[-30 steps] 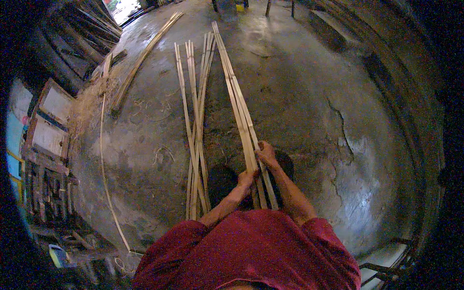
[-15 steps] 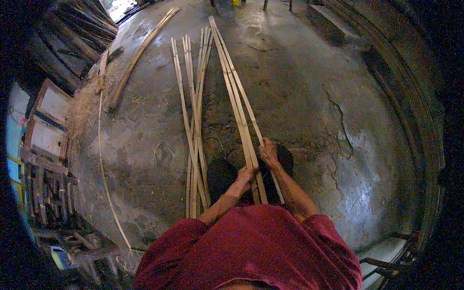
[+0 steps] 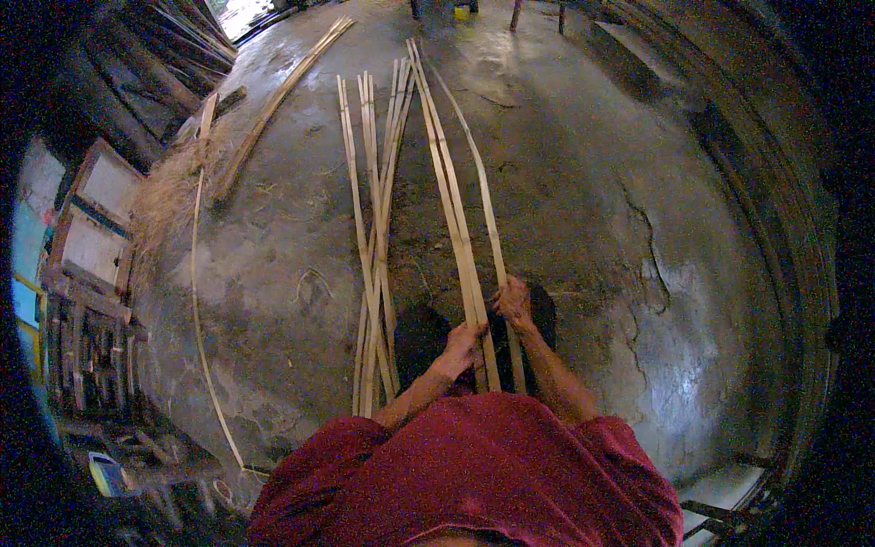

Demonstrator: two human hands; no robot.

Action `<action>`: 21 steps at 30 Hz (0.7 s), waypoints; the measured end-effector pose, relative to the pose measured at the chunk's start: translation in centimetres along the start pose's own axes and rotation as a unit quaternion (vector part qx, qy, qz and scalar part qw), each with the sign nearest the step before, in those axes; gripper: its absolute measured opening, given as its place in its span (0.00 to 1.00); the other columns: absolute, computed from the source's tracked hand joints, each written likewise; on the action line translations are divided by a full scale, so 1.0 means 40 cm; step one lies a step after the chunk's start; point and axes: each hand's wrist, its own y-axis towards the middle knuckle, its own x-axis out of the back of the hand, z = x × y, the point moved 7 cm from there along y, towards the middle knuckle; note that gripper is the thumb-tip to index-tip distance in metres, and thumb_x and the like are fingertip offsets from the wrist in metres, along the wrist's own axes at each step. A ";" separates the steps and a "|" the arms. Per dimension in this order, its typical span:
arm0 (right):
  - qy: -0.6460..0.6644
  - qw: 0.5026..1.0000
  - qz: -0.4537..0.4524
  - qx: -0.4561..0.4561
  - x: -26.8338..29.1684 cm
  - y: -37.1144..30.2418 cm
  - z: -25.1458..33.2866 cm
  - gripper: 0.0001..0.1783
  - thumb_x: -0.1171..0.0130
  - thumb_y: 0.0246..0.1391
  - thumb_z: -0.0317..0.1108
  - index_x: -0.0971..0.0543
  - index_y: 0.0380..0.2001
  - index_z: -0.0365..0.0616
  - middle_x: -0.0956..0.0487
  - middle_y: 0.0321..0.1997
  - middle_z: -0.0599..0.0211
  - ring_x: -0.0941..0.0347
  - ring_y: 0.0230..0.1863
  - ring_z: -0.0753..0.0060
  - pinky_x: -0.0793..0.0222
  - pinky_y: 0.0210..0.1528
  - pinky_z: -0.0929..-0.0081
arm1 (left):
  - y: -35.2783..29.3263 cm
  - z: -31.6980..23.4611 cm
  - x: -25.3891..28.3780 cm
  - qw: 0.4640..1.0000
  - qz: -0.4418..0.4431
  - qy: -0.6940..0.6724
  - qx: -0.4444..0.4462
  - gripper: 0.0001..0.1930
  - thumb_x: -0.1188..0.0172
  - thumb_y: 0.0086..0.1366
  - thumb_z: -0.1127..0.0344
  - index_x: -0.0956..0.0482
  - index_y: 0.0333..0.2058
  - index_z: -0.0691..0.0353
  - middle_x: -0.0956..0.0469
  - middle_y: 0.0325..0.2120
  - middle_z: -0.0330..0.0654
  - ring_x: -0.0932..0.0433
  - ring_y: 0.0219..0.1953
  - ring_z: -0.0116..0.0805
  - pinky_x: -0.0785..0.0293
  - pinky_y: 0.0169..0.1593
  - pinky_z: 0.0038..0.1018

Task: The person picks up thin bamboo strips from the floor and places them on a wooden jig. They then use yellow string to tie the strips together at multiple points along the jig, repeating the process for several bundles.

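Note:
My left hand [image 3: 466, 344] is closed round a pair of long pale bamboo strips [image 3: 453, 202] that stretch away across the floor. To its right, my right hand [image 3: 514, 303] grips a single bamboo strip [image 3: 488, 211], which bows outward and meets the pair only near the far tips. The near ends of these strips pass down between my knees toward my shirt. Left of my left hand lie several more bamboo strips [image 3: 372, 264], crossing one another on the floor.
A bundle of thin strips [image 3: 283, 108] lies at the far left beside a heap of fibrous shavings [image 3: 169, 202]. One long strip [image 3: 199, 301] curves along the left floor. A wooden frame [image 3: 91, 214] stands at the left edge. Cracked concrete floor [image 3: 592, 201] stretches rightward.
The single strip in my right hand has swung right, away from the pair, and now bends. My right hand has come slightly nearer to me. My left hand keeps its grip.

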 end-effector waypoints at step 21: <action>-0.145 0.981 0.024 0.123 -0.029 0.093 -0.012 0.12 0.51 0.50 0.36 0.25 0.29 0.37 0.27 0.18 0.71 0.32 0.16 0.80 0.35 0.18 0.79 | 0.060 0.020 0.068 0.968 -0.149 0.195 -0.047 0.14 0.41 0.53 0.64 0.27 0.37 0.65 0.24 0.26 0.39 0.28 0.26 0.26 0.30 0.29 0.27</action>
